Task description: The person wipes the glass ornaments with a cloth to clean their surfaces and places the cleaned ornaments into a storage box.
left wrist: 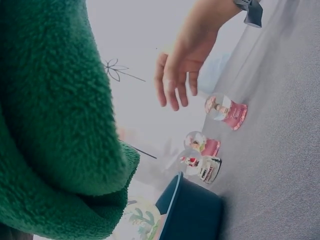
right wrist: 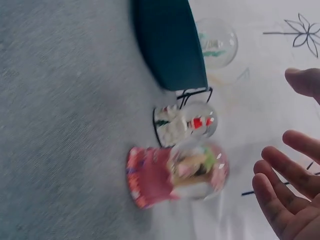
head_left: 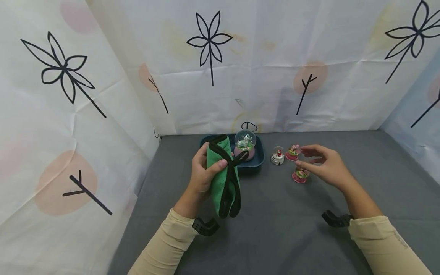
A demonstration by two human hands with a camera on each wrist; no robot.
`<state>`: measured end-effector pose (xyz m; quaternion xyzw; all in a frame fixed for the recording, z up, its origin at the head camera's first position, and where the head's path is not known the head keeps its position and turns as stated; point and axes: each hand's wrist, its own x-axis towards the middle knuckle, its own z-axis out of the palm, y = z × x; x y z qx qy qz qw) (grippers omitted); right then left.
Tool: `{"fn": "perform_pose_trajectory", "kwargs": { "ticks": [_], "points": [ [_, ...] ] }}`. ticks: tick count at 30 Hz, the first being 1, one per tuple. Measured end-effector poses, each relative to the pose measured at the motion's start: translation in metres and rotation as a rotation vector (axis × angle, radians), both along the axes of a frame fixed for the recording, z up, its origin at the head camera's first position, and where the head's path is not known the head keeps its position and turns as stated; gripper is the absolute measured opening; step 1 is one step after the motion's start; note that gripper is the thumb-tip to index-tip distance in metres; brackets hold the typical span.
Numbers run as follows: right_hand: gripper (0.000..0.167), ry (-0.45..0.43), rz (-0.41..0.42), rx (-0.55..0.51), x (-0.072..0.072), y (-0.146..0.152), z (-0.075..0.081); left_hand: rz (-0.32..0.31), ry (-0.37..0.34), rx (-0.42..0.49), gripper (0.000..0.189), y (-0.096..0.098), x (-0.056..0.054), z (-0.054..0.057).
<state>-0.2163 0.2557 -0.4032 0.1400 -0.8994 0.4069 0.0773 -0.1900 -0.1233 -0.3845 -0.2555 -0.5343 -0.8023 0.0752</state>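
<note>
Four snow globes in all: one large globe [head_left: 245, 144] standing in the tray, and three small ones on the grey table. Of the small ones, two have pink bases [head_left: 293, 152] [head_left: 300, 175] and one has a white base [head_left: 277, 156]. One dark blue tray [head_left: 258, 157]. One green cloth [head_left: 223, 179] with black edging. Two hands, left [head_left: 203, 172] and right [head_left: 326, 165], each with a black wrist mount

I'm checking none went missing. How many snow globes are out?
4. One large globe sits in the blue tray; three small ones stand on the mat: white-based, pink beside it, pink nearest the right hand.
</note>
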Motion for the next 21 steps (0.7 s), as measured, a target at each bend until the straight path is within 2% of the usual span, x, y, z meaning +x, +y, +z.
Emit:
{"fn": "perform_pose_trajectory", "kwargs": {
  "ticks": [6,13,21],
  "points": [
    [0.058,-0.067,0.005,0.051,0.005,0.01,-0.011,-0.006,-0.009,0.009,0.058,0.001,0.0,0.001],
    [0.064,-0.15,0.039,0.018,0.002,0.02,-0.027,-0.011,-0.007,0.014,0.057,0.002,0.0,0.0],
    [0.069,-0.161,0.053,0.035,0.0,0.025,-0.041,-0.007,-0.024,0.005,0.061,0.002,0.0,-0.002]
  ]
}}
